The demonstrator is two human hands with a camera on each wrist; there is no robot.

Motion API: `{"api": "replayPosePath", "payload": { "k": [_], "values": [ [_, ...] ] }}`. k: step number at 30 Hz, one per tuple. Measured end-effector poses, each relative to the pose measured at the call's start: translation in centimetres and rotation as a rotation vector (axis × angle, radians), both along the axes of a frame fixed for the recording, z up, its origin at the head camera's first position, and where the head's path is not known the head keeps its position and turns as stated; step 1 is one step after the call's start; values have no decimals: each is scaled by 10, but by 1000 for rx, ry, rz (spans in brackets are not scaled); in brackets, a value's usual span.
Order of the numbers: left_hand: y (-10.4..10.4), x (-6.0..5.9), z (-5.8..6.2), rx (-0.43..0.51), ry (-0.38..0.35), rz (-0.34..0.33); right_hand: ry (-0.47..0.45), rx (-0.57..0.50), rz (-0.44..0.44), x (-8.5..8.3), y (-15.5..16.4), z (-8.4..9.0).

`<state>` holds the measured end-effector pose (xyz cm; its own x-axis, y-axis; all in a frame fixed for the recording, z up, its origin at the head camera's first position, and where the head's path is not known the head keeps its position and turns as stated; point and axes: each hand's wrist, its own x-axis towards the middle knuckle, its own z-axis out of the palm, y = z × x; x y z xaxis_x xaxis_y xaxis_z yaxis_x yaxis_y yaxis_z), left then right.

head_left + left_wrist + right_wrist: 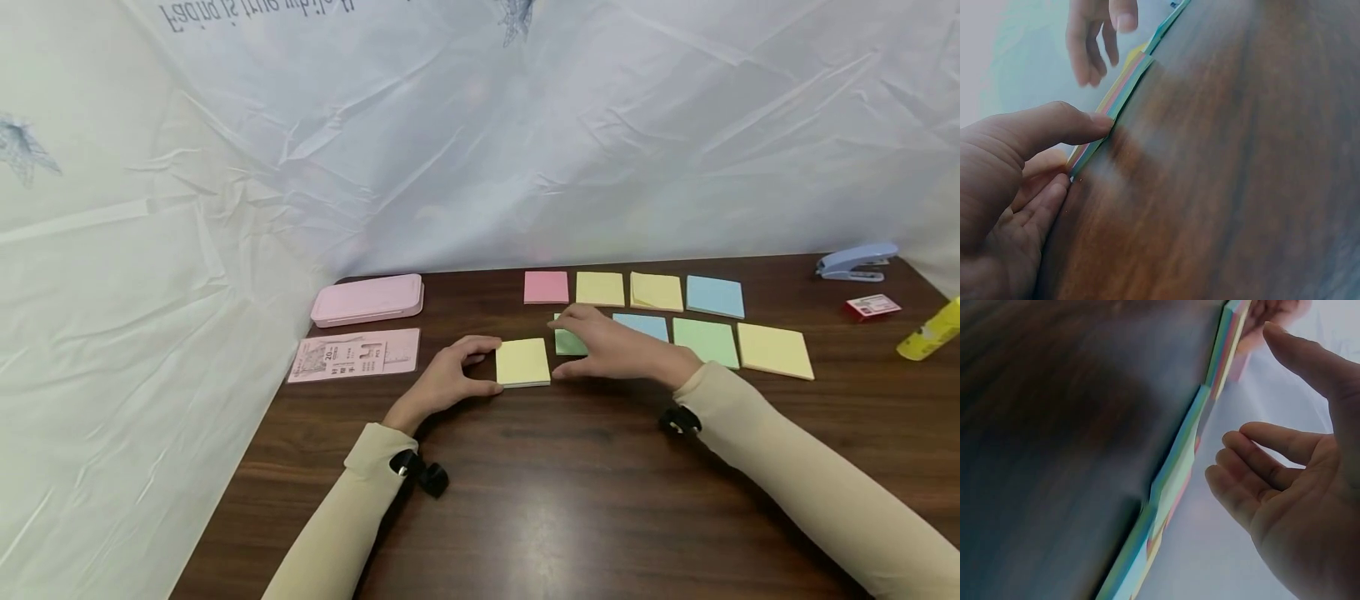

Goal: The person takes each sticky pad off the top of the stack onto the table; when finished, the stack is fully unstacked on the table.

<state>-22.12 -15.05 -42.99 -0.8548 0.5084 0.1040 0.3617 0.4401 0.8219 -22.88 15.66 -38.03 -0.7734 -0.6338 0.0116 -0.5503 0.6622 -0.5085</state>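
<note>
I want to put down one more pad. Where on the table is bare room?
Bare wood lies along the table front, between the two sleeves, and between the yellow-topped pad and the pink sheet. It is crowded behind the right hand, where the pad rows sit close together.

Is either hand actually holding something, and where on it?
The left hand pinches the yellow sticky-note pad by its left edge, thumb and fingers. The right hand hovers open over the green pad, holding nothing.

A "20" is printed on the pink card [355, 354]; mirrored lettering on the backdrop sheet [480, 125] cannot be read.
</note>
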Motion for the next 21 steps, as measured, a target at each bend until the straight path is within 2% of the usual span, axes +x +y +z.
{"api": "replayPosePath", "payload": {
  "k": [8, 21],
  "values": [
    [0, -1, -1, 4, -1, 2, -28, 103, 35, -6, -22, -4],
    [0, -1, -1, 5, 3, -2, -30, 125, 57, -13, -23, -6]
  ]
}}
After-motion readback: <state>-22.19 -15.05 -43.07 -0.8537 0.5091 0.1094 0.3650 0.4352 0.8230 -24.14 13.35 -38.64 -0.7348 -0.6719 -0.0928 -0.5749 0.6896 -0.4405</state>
